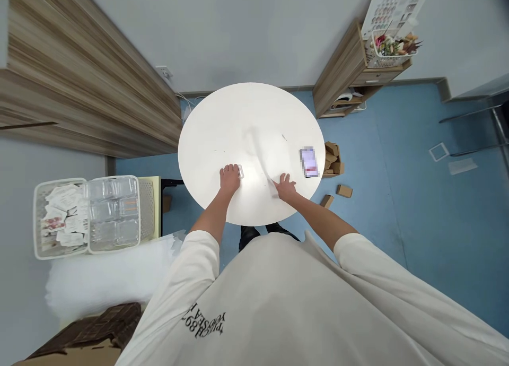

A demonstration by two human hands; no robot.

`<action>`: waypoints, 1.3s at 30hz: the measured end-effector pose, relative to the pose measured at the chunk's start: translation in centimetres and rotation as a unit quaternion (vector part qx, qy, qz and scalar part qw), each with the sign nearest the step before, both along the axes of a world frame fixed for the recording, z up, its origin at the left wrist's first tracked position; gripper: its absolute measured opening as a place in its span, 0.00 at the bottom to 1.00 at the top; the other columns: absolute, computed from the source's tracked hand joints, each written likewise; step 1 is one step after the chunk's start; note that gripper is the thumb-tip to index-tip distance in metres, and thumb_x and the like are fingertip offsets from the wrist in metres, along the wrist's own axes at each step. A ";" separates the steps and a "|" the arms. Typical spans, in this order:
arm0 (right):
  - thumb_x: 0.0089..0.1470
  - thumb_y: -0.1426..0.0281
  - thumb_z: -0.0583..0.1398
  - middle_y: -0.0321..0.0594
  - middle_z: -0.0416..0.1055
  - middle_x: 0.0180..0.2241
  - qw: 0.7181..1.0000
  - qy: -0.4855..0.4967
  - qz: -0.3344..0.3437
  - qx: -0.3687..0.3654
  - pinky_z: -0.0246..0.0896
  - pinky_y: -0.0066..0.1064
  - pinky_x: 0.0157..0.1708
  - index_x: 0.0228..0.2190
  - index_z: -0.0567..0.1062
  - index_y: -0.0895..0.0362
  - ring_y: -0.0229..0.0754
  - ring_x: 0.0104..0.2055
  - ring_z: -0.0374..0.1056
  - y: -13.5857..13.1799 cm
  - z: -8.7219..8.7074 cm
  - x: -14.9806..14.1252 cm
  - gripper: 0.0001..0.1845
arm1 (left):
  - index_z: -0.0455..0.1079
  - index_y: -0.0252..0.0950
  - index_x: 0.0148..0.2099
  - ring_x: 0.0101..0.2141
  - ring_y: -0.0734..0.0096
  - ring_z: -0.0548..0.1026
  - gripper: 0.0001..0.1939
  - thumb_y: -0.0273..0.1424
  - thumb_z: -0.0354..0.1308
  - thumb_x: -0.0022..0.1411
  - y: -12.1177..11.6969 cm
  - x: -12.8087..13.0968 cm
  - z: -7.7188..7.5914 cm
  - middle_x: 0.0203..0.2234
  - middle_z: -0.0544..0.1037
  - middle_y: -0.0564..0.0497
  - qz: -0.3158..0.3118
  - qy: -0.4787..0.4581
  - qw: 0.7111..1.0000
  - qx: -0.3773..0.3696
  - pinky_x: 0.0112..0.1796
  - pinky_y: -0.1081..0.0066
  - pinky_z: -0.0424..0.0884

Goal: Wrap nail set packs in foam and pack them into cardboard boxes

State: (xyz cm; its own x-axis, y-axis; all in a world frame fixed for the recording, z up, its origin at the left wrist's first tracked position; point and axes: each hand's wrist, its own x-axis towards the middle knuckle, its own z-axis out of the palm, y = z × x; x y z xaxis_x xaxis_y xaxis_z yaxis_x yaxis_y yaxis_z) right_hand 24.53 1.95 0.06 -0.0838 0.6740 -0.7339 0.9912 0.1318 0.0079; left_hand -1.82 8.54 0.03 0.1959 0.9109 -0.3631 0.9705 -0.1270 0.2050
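Note:
On the white round table, my left hand rests with its fingers bent together over a small clear plastic piece, which shows at the fingers' right side. Part of that piece is hidden under the hand. To the right, my right hand is low on the tabletop. Its thumb side meets a thin translucent strip of film, while the other fingers spread away. From that hand the strip curves up and left across the table, faint against the white surface.
A blurred-out phone-like rectangle lies at the table's right edge. Left of the table stand white baskets with paper packets and clear boxes. Cardboard boxes sit on the floor at right. A wooden cabinet stands behind.

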 end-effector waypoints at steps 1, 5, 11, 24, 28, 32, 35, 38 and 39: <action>0.55 0.48 0.65 0.61 0.29 0.73 1.000 -0.005 0.001 0.001 0.57 0.71 0.54 0.72 0.45 0.46 0.81 0.72 0.30 -0.1 -0.1 -0.1 0.54 | 0.58 0.38 0.63 0.63 0.47 0.61 0.28 0.28 0.56 0.60 -0.1 -0.1 0.1 0.59 0.67 0.35 0.006 0.000 1.000 -0.010 0.62 0.49 0.54; 0.54 0.52 0.67 0.64 0.31 0.73 1.000 -0.021 0.017 0.006 0.61 0.70 0.52 0.71 0.50 0.49 0.82 0.71 0.30 -0.5 -0.4 -0.3 0.52 | 0.61 0.36 0.58 0.55 0.48 0.69 0.28 0.37 0.63 0.58 -0.1 1.1 1.5 0.53 0.69 0.37 0.086 -0.036 0.994 -0.050 0.57 0.54 0.62; 0.53 0.54 0.69 0.64 0.30 0.73 0.999 -0.025 0.022 0.012 0.59 0.70 0.53 0.71 0.53 0.52 0.81 0.72 0.30 -0.6 -0.3 -0.5 0.53 | 0.54 0.40 0.65 0.54 0.60 0.72 0.35 0.46 0.61 0.63 -0.2 10.4 4.3 0.61 0.63 0.41 0.105 -0.291 0.949 -0.062 0.52 0.66 0.68; 0.54 0.54 0.67 0.52 0.28 0.74 0.997 0.016 0.009 0.069 0.50 0.71 0.59 0.72 0.42 0.45 0.75 0.73 0.27 -2.2 -1.1 0.2 0.57 | 0.57 0.40 0.64 0.54 0.56 0.72 0.32 0.47 0.59 0.64 1.2 17.1 0.4 0.63 0.62 0.39 0.136 -0.254 0.940 -0.184 0.52 0.62 0.68; 0.56 0.49 0.64 0.54 0.24 0.74 0.997 0.042 0.001 0.069 0.45 0.67 0.63 0.73 0.40 0.50 0.72 0.74 0.23 -2.6 -0.9 1.3 0.56 | 0.56 0.39 0.65 0.59 0.54 0.67 0.35 0.46 0.60 0.62 0.0 14.4 -0.2 0.62 0.62 0.38 0.060 -0.202 0.966 -0.148 0.58 0.60 0.63; 0.64 0.54 0.56 0.54 0.28 0.74 0.991 0.094 0.013 0.096 0.36 0.54 0.69 0.73 0.43 0.57 0.61 0.75 0.27 -4.2 -0.4 3.5 0.46 | 0.55 0.41 0.66 0.65 0.52 0.60 0.33 0.44 0.59 0.64 -2.1 13.5 -0.6 0.63 0.63 0.40 -0.042 -0.138 0.985 -0.090 0.66 0.51 0.49; 0.65 0.57 0.53 0.52 0.31 0.74 0.989 0.093 0.013 0.111 0.32 0.51 0.70 0.72 0.44 0.58 0.58 0.75 0.31 -6.2 -0.2 5.1 0.43 | 0.55 0.40 0.67 0.68 0.50 0.52 0.32 0.38 0.58 0.64 -3.4 13.4 -0.8 0.64 0.62 0.39 -0.113 -0.118 0.985 -0.047 0.67 0.49 0.39; 0.64 0.57 0.54 0.52 0.36 0.74 0.990 0.088 0.008 0.109 0.34 0.51 0.69 0.72 0.48 0.57 0.58 0.75 0.33 -7.8 -0.4 5.9 0.41 | 0.55 0.38 0.68 0.68 0.48 0.53 0.32 0.34 0.58 0.63 -4.4 13.4 -1.1 0.64 0.61 0.38 -0.156 -0.124 0.980 -0.023 0.67 0.50 0.43; 0.64 0.57 0.55 0.52 0.36 0.74 0.990 0.092 0.010 0.109 0.36 0.50 0.68 0.71 0.50 0.57 0.59 0.75 0.34 -8.2 -0.5 6.0 0.41 | 0.55 0.38 0.67 0.67 0.48 0.54 0.32 0.34 0.58 0.63 -4.7 13.4 -1.2 0.64 0.61 0.37 -0.165 -0.129 0.978 -0.018 0.66 0.51 0.45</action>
State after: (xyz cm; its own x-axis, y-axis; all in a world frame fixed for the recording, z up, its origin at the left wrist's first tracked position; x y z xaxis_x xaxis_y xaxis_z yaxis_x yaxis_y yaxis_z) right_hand 30.54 -6.26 -0.44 -0.2177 0.8114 -0.5425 0.9757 0.1669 -0.1419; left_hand 11.57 3.80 -1.16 0.5664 0.7702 -0.2933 0.7931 -0.4125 0.4482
